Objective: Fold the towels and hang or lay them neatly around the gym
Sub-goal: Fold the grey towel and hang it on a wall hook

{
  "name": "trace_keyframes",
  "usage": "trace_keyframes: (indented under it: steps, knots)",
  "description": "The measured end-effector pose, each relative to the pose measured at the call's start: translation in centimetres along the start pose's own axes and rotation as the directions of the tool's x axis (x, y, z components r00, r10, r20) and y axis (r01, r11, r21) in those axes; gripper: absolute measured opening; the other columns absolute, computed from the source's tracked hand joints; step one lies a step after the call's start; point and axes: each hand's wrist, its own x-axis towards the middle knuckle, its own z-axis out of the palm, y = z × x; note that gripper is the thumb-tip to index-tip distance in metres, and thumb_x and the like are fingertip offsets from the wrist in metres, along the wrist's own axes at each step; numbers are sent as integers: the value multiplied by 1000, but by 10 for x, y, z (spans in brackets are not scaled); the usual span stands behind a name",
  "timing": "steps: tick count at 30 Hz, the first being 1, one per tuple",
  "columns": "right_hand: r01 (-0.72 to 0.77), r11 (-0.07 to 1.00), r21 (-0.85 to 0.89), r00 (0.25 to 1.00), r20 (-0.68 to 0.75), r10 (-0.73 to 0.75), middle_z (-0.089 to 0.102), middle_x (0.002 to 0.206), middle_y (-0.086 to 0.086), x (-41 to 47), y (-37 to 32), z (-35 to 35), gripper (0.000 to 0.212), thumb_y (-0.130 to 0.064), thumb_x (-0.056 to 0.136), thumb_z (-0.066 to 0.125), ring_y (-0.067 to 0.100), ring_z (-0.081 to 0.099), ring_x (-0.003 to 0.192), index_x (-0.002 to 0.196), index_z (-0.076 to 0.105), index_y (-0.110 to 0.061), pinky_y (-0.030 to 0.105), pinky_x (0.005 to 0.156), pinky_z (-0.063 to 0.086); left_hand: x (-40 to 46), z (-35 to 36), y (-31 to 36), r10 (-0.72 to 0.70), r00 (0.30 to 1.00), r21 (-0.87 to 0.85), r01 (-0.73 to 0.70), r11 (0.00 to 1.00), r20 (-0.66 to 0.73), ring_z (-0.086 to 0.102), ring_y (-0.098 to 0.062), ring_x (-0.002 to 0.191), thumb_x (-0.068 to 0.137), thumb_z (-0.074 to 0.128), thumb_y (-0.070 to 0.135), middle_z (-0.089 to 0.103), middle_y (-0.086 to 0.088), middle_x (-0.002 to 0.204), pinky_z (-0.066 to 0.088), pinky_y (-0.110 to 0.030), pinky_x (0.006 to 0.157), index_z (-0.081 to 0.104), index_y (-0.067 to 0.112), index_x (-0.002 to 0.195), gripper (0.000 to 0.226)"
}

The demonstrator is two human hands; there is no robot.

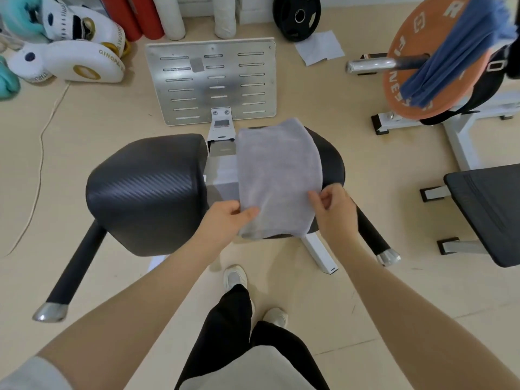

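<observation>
A folded grey towel lies draped over the right black pad of a gym machine in the middle of the view. My left hand pinches the towel's near left edge. My right hand grips its near right edge. A blue towel hangs over the barbell sleeve in front of an orange weight plate at the upper right. A small grey cloth lies flat on the floor at the back.
The machine's left black pad and its metal footplate sit ahead. Its black handles stick out low on both sides. A black bench stands on the right. Boxing pads, rolled mats and a black plate line the back.
</observation>
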Motion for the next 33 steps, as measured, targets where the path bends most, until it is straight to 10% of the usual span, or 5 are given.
trace_keyframes:
  steps: [3,11,17,21,33]
  knots:
    - [-128,991,41,980,156,120,60,91,2,-29,28,17,33,-40,83,63,19,56,83,97,52,-12,35,73,48,-16,15,-17,-7,998,-7,6,1000,-55,43,-10,52,90,57,26,51,4,55,34,-17,51,60,10,65,31]
    - [-185,966,181,968,202,147,51,73,-4,-21,48,2,14,-22,90,53,12,44,64,80,52,-12,23,56,34,-16,40,-37,-33,997,-357,7,934,-66,55,-15,81,92,55,23,63,-5,88,48,-31,82,67,11,89,17]
    - [-242,961,132,908,379,177,50,75,-2,-23,80,-6,12,-21,88,58,10,40,56,82,55,-11,20,49,29,-5,51,-62,-45,983,-92,29,995,-178,43,-17,67,92,55,19,54,0,68,37,-25,62,61,14,69,24]
    - [-297,926,231,879,445,171,57,103,0,-21,72,15,36,-15,82,64,18,56,92,114,49,-10,23,69,45,6,53,-70,-73,937,-87,46,995,-342,51,-19,88,87,61,23,56,0,91,40,-29,77,56,7,106,25]
    - [-377,868,324,834,526,166,65,96,23,-21,62,24,28,-18,86,62,23,56,83,101,62,5,33,77,46,15,55,-70,-166,986,-251,155,956,-23,56,-15,98,91,56,33,58,7,98,43,-32,92,48,17,107,24]
